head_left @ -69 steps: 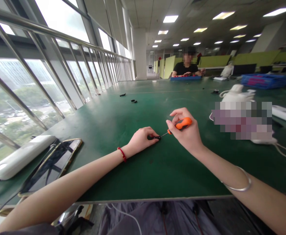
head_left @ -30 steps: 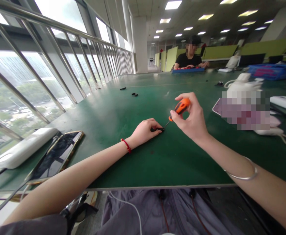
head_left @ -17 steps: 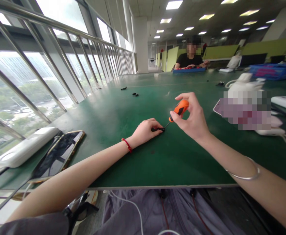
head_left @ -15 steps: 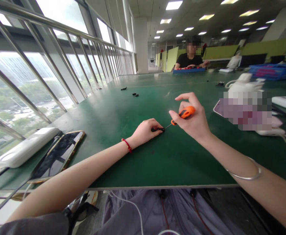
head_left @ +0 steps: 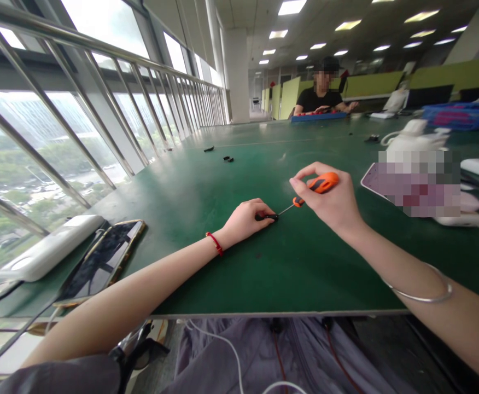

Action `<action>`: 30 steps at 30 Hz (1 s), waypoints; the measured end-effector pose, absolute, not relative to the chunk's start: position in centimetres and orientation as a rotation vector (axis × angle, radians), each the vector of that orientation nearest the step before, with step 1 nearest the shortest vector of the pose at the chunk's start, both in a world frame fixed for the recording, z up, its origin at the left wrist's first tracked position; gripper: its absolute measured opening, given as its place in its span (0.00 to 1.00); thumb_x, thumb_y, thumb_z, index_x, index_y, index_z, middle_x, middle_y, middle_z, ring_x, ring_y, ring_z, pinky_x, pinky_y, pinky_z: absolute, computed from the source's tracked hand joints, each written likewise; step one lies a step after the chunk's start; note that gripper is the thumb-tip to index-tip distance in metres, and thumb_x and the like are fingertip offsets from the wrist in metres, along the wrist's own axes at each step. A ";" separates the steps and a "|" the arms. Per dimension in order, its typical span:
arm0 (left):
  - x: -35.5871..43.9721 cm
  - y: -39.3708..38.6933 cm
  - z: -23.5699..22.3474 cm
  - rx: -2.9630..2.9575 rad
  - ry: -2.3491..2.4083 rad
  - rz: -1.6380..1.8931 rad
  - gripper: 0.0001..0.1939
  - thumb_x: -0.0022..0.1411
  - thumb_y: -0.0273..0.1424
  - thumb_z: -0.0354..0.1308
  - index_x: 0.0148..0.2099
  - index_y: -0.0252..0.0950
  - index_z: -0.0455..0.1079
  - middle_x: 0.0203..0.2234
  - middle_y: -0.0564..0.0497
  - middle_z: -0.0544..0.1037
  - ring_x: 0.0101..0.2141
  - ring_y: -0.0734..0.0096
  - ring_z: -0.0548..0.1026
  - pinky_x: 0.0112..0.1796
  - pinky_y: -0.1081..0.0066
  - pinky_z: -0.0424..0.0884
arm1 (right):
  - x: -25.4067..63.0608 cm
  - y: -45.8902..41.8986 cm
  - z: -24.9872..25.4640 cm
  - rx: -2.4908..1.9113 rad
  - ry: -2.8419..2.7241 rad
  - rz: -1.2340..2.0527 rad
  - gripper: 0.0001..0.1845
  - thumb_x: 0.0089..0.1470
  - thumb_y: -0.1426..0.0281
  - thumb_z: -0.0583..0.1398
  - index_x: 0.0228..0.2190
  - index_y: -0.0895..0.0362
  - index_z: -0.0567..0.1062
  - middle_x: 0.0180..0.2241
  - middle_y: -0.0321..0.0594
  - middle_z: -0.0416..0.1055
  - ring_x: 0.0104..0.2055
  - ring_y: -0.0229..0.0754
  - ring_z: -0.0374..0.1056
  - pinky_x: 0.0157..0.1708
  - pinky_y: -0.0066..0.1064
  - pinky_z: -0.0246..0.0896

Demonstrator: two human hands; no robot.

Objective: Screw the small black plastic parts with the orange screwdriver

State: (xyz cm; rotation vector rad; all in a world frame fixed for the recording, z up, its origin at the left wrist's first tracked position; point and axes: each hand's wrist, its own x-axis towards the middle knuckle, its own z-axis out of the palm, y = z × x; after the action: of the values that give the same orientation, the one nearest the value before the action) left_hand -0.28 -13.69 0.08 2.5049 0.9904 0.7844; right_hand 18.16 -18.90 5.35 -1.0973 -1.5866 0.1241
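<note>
My left hand (head_left: pixel 243 220) rests on the green table (head_left: pixel 297 268) with its fingers pinched round a small black part (head_left: pixel 267 217). My right hand (head_left: pixel 332 200) grips a small screwdriver (head_left: pixel 315 187) with an orange and black handle. Its thin shaft slants down to the left, and the tip meets the black part. A red cord circles my left wrist and a silver bangle my right forearm.
A dark phone (head_left: pixel 100 262) and a white power bank (head_left: pixel 51 246) lie at the left edge beside the window railing. White devices and cables (head_left: pixel 448 219) sit at the right. Small black parts (head_left: pixel 227 158) lie farther back. Another person (head_left: pixel 319 93) works over a blue tray at the far end.
My right hand has lowered the screwdriver handle to a flatter angle and shifted slightly right, with the tip staying on the part. My left hand has kept its hold.
</note>
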 end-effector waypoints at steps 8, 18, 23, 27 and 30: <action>-0.3 -13.6 0.0 2.487 1.004 0.773 0.08 0.56 0.29 0.59 0.38 0.35 0.77 0.34 0.50 0.75 0.32 0.73 0.73 0.35 0.74 0.71 | 18.2 -18.7 5.1 -0.947 -1.617 0.122 0.18 0.43 0.72 0.62 0.38 0.53 0.67 0.21 0.29 0.62 0.22 0.36 0.60 0.27 0.30 0.58; -0.3 -13.8 0.2 2.488 1.023 0.767 0.08 0.56 0.29 0.59 0.38 0.36 0.77 0.33 0.50 0.75 0.32 0.73 0.73 0.35 0.74 0.71 | 18.3 -18.7 5.1 -0.949 -1.632 0.124 0.14 0.44 0.72 0.61 0.36 0.53 0.69 0.23 0.31 0.65 0.24 0.37 0.62 0.27 0.30 0.59; -0.3 -13.7 0.2 2.498 1.001 0.769 0.08 0.57 0.30 0.58 0.38 0.36 0.77 0.34 0.50 0.75 0.33 0.72 0.73 0.37 0.73 0.72 | 18.3 -18.9 5.3 -1.080 -1.643 0.161 0.07 0.48 0.65 0.61 0.24 0.54 0.69 0.17 0.31 0.62 0.20 0.35 0.58 0.24 0.30 0.56; -0.3 -13.6 0.1 2.511 1.000 0.771 0.08 0.57 0.30 0.58 0.38 0.36 0.76 0.34 0.50 0.75 0.33 0.72 0.74 0.36 0.73 0.72 | 18.5 -18.8 5.3 -0.995 -1.670 0.129 0.03 0.47 0.70 0.60 0.29 0.54 0.70 0.22 0.32 0.65 0.22 0.36 0.61 0.25 0.29 0.58; -0.3 -13.6 0.0 2.528 1.002 0.771 0.08 0.57 0.30 0.58 0.38 0.36 0.76 0.34 0.50 0.75 0.32 0.72 0.73 0.36 0.73 0.71 | 18.6 -18.7 5.3 -0.956 -1.643 0.148 0.13 0.45 0.72 0.61 0.36 0.53 0.69 0.23 0.31 0.64 0.22 0.36 0.61 0.25 0.29 0.59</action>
State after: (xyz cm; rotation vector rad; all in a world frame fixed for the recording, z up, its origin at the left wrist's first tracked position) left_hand -0.32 -13.56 0.05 2.5278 1.0017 0.7706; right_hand 18.58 -18.67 5.27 -0.9564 -1.6429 0.1475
